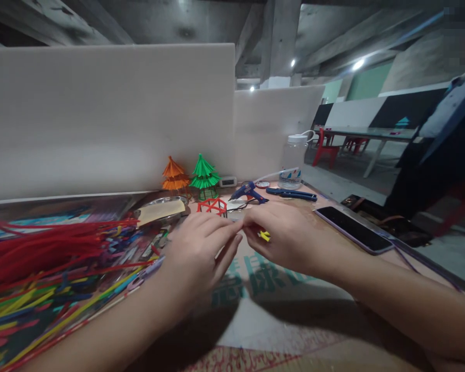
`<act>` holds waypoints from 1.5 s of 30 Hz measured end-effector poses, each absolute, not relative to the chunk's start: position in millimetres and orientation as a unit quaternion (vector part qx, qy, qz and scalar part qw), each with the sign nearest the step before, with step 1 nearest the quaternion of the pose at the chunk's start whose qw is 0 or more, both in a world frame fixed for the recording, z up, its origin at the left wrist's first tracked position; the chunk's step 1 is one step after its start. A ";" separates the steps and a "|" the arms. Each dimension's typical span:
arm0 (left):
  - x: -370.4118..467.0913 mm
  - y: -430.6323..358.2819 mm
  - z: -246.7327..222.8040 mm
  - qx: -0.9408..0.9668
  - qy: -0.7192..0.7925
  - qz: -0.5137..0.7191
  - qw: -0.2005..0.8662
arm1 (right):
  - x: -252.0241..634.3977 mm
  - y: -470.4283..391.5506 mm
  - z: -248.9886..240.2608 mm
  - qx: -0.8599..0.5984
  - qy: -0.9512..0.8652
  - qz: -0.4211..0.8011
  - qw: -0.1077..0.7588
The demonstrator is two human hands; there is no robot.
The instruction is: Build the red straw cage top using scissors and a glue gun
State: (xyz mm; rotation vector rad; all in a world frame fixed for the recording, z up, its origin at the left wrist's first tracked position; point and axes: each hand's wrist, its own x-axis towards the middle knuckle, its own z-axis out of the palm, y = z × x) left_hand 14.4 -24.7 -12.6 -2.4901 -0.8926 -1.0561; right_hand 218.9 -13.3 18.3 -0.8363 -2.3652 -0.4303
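Note:
My left hand (203, 243) and my right hand (281, 232) meet at the fingertips above the table, both pinched closed. Whatever lies between the fingertips is too small or hidden to make out. A small yellow piece (264, 236) pokes out from the curled fingers of my right hand. Just beyond my left hand stands a red frame of thin strips (213, 206), partly covered by the fingers. Behind it are a green tiered paper tree or pagoda shape (204, 178) and an orange one (174, 175).
A blue glue gun (250, 192), a blue utility knife (290, 194) and a clear bottle (292, 163) stand or lie at the back. A phone (352, 230) lies right. Red strips (42, 253) pile up left, near a metal dish (160, 211). A person (437, 139) stands beyond.

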 end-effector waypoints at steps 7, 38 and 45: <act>28.9 -34.7 -35.4 -0.846 -0.342 -0.408 -0.028 | 227.3 -1.6 7.2 -0.277 -0.866 -0.184 0.374; -1.7 -0.1 -0.1 -0.686 -0.388 -0.491 -0.370 | 281.7 77.6 -41.5 -0.503 -0.860 -0.015 -0.081; -1.6 -2.6 6.8 -0.691 -0.354 -0.512 -0.369 | 284.6 77.4 -45.2 -0.492 -0.871 0.011 0.019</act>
